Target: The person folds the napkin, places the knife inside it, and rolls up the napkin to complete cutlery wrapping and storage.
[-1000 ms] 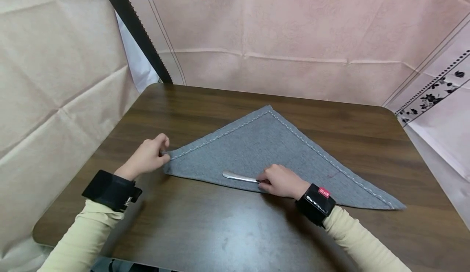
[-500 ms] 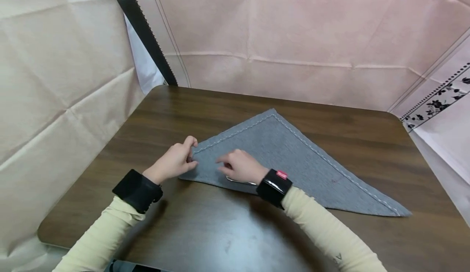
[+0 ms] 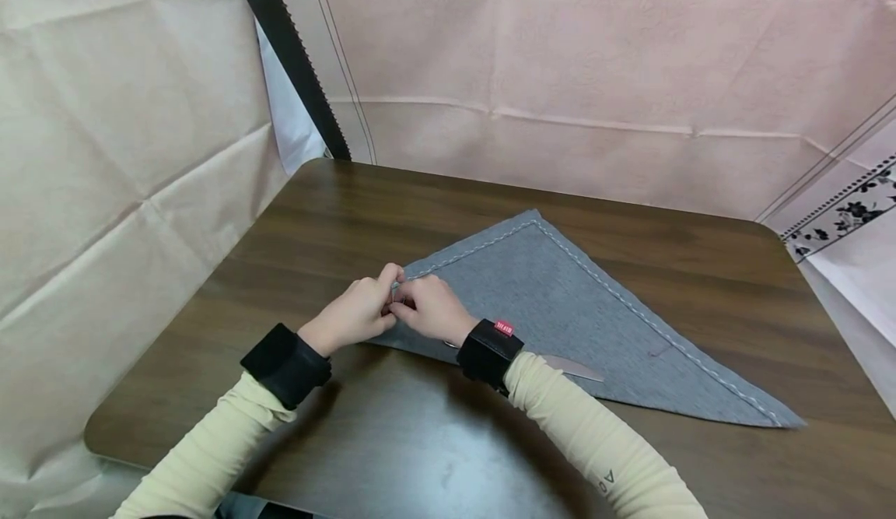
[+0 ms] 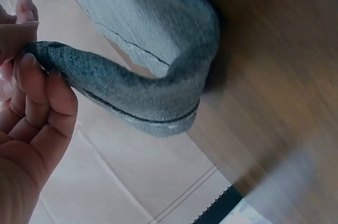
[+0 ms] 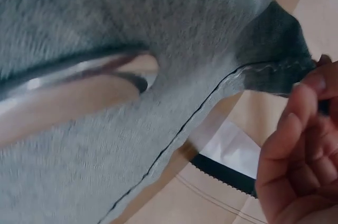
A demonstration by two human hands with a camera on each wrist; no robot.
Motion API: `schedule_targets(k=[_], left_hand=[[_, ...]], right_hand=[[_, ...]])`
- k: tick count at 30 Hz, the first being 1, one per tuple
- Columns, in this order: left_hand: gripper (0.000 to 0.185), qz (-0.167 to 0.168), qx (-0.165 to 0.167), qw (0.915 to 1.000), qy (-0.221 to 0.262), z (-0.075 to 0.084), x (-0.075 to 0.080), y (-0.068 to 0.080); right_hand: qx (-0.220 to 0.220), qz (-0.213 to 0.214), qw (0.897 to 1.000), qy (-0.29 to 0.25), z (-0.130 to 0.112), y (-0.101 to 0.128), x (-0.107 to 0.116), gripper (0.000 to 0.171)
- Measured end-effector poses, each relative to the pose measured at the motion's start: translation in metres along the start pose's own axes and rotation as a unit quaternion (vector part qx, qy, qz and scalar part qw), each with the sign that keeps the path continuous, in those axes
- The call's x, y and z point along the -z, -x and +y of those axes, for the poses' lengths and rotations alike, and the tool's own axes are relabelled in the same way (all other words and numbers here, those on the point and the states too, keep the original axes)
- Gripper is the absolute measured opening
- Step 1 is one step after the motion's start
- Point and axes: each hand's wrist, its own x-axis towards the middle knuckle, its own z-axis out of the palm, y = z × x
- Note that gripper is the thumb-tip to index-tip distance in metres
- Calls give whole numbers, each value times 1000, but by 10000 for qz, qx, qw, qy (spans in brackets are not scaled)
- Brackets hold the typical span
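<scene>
Cloth (image 3: 560,309): grey, folded into a triangle, flat on the worktop (image 3: 350,215). Left hand (image 3: 357,313) and right hand (image 3: 430,309) both pinch its left corner, lifted off the surface, likely to fold it over. Knife (image 3: 574,367) lies on the near edge, unheld.

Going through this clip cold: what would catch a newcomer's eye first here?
First, the grey cloth, folded into a triangle with pale stitching along its edges, spread across the dark wooden table. Both hands meet at its left corner: the left hand and the right hand pinch that corner and lift it off the table. A shiny metal utensil lies on the cloth's near edge, partly hidden by the right forearm.
</scene>
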Motion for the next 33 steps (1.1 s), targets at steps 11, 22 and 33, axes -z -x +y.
schedule_targets(k=[11, 22, 33], left_hand=[[53, 169, -199, 9996, -108, 5, -5, -1], [77, -904, 1148, 9844, -983, 5, -6, 5], [85, -1617, 1512, 9694, -1058, 10, -16, -4]], right_hand=[[-914, 85, 9929, -754, -1, 3, 6, 15], [-805, 862, 9885, -947, 4, 32, 35, 11], [-628, 1364, 9836, -998, 7, 74, 78, 14]])
